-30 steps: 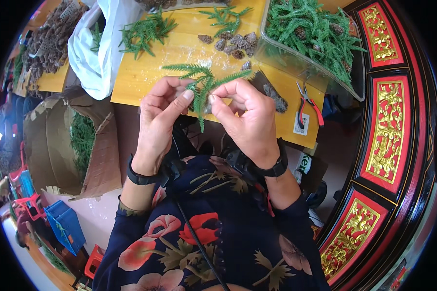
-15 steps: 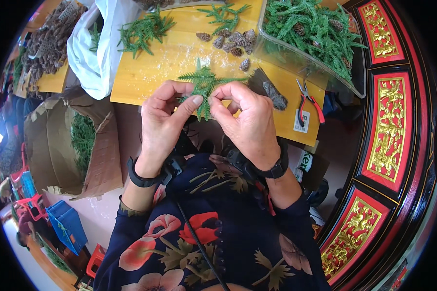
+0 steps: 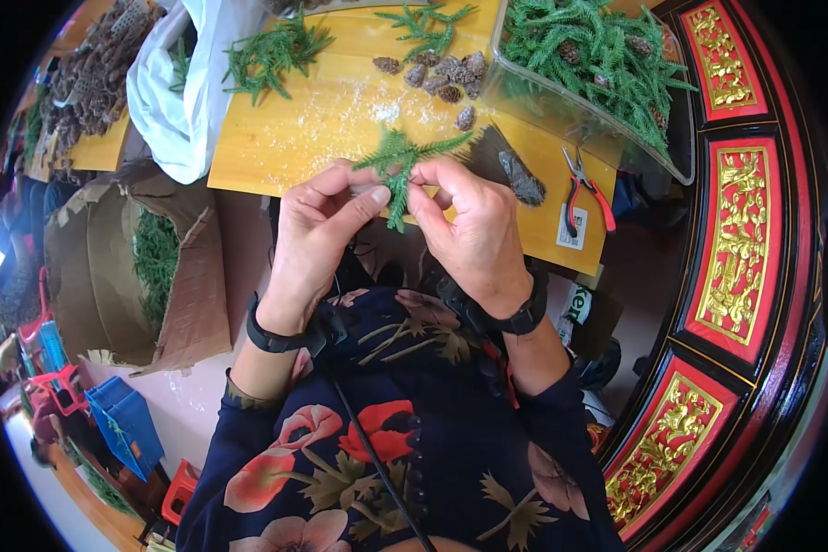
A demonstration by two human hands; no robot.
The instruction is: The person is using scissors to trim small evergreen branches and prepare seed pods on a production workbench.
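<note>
Between my two hands, just off the table's near edge, is a green artificial pine sprig with several short branches. My left hand pinches it from the left, thumb against the fingers. From the right, my right hand closes thumb and forefinger on its stem. Whether thin wire is also in the fingers cannot be made out. Past the sprig lie several small brown pine cones on the yellow table. A dark bundle of wires rests beside my right hand, and red-handled pliers lie farther right.
A clear plastic bin of green sprigs and cones stands far right. Loose sprigs and a white plastic bag are at the far left. An open cardboard box stands left, below table height. Red and gold carved panels line the right.
The sprig has shifted slightly right and turned, its upper branch now pointing right. Both hands keep their pinch, with the left one moved a little to the right.
</note>
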